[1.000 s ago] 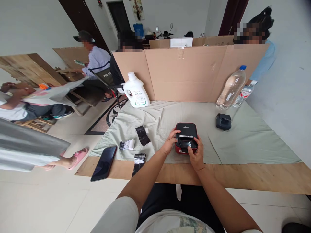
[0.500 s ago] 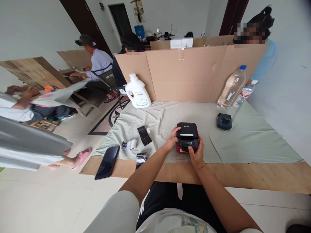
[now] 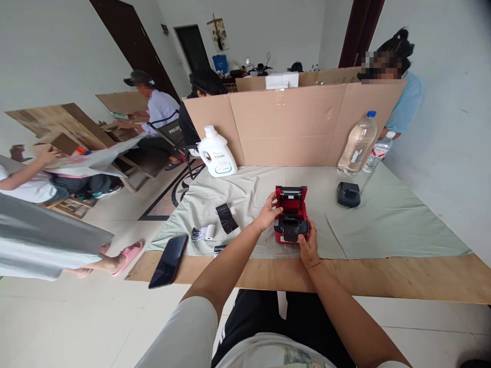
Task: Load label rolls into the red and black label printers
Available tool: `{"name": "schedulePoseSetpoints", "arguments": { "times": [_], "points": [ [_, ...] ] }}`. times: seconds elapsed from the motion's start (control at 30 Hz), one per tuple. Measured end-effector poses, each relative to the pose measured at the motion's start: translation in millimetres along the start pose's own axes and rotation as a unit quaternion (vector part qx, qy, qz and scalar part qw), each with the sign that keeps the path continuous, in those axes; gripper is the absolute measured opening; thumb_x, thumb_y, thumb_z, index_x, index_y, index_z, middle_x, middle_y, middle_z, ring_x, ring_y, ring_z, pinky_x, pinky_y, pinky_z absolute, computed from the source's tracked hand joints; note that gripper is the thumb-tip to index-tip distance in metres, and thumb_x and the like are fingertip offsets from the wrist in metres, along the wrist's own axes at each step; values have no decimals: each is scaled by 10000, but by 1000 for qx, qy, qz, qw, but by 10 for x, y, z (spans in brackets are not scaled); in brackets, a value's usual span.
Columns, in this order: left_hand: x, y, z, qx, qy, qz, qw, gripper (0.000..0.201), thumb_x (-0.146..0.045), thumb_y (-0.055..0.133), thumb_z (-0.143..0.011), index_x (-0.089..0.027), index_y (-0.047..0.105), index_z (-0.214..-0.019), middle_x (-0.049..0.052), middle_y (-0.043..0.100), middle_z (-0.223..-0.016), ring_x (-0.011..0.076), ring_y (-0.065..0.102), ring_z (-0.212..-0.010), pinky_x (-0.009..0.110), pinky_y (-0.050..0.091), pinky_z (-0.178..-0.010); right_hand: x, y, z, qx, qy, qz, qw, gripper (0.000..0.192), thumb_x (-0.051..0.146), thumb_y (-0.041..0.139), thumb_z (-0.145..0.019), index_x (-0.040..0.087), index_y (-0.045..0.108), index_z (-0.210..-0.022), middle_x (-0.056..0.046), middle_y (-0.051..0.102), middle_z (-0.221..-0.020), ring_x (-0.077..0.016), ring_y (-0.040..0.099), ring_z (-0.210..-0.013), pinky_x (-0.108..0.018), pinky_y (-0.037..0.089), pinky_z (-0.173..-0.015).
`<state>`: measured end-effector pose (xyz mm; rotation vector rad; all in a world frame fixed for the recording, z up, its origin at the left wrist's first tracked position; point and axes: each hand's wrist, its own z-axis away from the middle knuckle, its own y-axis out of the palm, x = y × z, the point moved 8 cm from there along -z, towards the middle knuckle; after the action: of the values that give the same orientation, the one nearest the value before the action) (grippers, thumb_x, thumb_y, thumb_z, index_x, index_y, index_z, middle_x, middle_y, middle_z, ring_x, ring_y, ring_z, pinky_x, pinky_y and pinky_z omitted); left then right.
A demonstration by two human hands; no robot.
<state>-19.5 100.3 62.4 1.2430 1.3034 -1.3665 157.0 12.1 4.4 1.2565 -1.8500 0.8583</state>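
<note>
A red and black label printer (image 3: 281, 228) sits on the cloth before me with its lid (image 3: 291, 192) raised. Inside is a dark roll (image 3: 290, 215), and a black label strip (image 3: 290, 233) hangs over the front edge. My left hand (image 3: 267, 213) grips the printer's left side, fingers near the lid hinge. At the right front corner, my right hand (image 3: 309, 246) clasps the casing, thumb beside the strip. Left of them lie a black label piece (image 3: 227, 218), a small white paper roll (image 3: 209, 232) with a printed tail, and another dark roll (image 3: 219, 249), partly behind my left forearm.
A phone (image 3: 168, 261) lies at the table's front left. A white jug (image 3: 218, 153) and two bottles (image 3: 358, 145) stand before a cardboard screen (image 3: 287, 128). A small black device (image 3: 349, 194) rests at right. Other people sit beyond the screen and at left.
The printer's lid has swung up from closed to open, showing the red interior and roll. Both hands stay on the printer. The whole view has shifted slightly.
</note>
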Motion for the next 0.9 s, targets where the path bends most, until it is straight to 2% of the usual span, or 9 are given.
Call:
{"name": "schedulePoseSetpoints", "arguments": {
  "times": [0.1, 0.17, 0.27, 0.4, 0.5, 0.57, 0.67, 0.8, 0.9],
  "points": [
    [-87, -104, 44, -99, -2, -155, 983, 498, -180, 586, -766, -171, 480, -1252, 117, 561, -1225, 221, 554, -1061, 396, 443, -937, -11, -6, 3, -5, -2, -8, 1000, 656, 569, 391, -888, 182, 332, -1415, -151, 419, -1402, -280, 396, -1306, -526, 307, -1088],
    [-231, -50, 74, -103, 23, -269, 958, 325, -161, 551, -791, -163, 573, -1116, 96, 632, -1066, 211, 582, -998, 371, 449, -922, -27, -11, 3, -10, 3, -17, 1000, 631, 562, 352, -905, 185, 343, -1410, -148, 423, -1398, -272, 406, -1297, -516, 323, -1080],
    [-390, 297, 39, 35, 77, -413, 907, 257, -130, 514, -808, -202, 650, -1014, 65, 679, -1018, 215, 596, -1004, 361, 432, -938, -49, -17, -2, -15, 9, -26, 1000, 602, 545, 343, -916, 193, 353, -1404, -142, 429, -1395, -267, 408, -1292, -514, 337, -1069],
    [-351, 659, -96, 183, 68, -568, 799, 327, -149, 557, -784, -225, 670, -1081, 81, 688, -1090, 286, 560, -1109, 442, 368, -991, -42, -23, -10, -13, 2, -24, 1000, 596, 540, 359, -914, 195, 359, -1401, -141, 432, -1395, -269, 402, -1299, -524, 314, -1084],
    [-241, 801, -187, 254, 30, -628, 735, 304, -147, 594, -743, -189, 695, -1027, 112, 705, -1023, 314, 594, -1056, 470, 353, -991, -37, -27, -14, -13, 3, -22, 1000, 591, 535, 360, -915, 191, 365, -1395, -141, 431, -1395, -269, 402, -1300, -525, 311, -1088],
    [-206, 828, -221, 265, 12, -646, 715, 272, -144, 611, -723, -152, 706, -978, 137, 708, -989, 319, 615, -1017, 462, 365, -980, -38, -24, -16, -12, 6, -26, 1000, 587, 529, 361, -915, 188, 365, -1393, -142, 431, -1394, -267, 405, -1297, -523, 314, -1087],
    [-251, 800, -231, 235, 20, -626, 744, 286, -176, 660, -682, -144, 707, -962, 140, 702, -1011, 315, 615, -1020, 429, 391, -971, -42, -25, -16, -13, 6, -32, 999, 593, 532, 370, -910, 182, 366, -1388, -144, 436, -1387, -267, 412, -1289, -522, 316, -1087],
    [-436, 604, -151, 168, 68, -457, 871, 414, -206, 706, -605, -152, 689, -1016, 101, 687, -1047, 278, 624, -976, 353, 467, -886, -57, -30, -19, -9, 12, -33, 999, 588, 523, 382, -908, 180, 371, -1384, -142, 434, -1385, -271, 408, -1286, -524, 321, -1076],
    [-542, 292, -16, 191, 78, -248, 947, 413, -182, 647, -634, -136, 670, -1044, 72, 681, -1020, 211, 632, -905, 296, 486, -819, -62, -27, -25, -3, 25, -43, 999, 585, 527, 394, -901, 182, 391, -1373, -142, 458, -1355, -272, 446, -1244, -514, 355, -1046]
  ]
}}
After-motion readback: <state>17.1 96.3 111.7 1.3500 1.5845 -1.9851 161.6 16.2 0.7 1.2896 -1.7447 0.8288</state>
